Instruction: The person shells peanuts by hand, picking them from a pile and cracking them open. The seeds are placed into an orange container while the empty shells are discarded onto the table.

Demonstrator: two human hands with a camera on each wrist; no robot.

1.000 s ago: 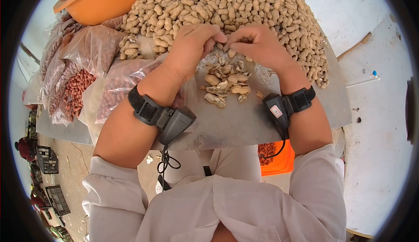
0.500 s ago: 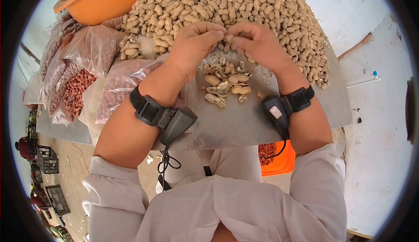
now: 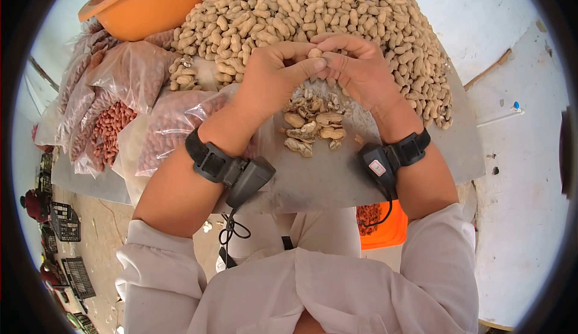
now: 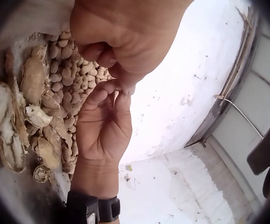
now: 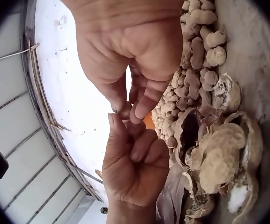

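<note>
Over the front of a large heap of unshelled peanuts [image 3: 289, 3], both hands meet at their fingertips. A single peanut [image 3: 315, 52] sits between them, mostly covered by the fingers. My left hand [image 3: 274, 72] pinches it between thumb and forefinger. From the other side, my right hand [image 3: 367, 72] pinches it too, thumb tip against the left thumb. In the right wrist view a small brownish part of the peanut [image 5: 125, 110] shows at the fingertips. Just below the hands lies a small pile of cracked, split shells [image 3: 316, 123] on the grey tabletop.
Clear plastic bags of red shelled peanuts [image 3: 129, 72] crowd the table's left side, below an orange basin [image 3: 141, 9]. Under the front edge stands an orange container [image 3: 391, 228] holding reddish bits. Black crates [image 3: 78, 277] stand on the floor at far left.
The fingertips have come together over the heap, thumbs now touching around a peanut; one second ago they were lower and slightly apart. The head view has shifted a little.
</note>
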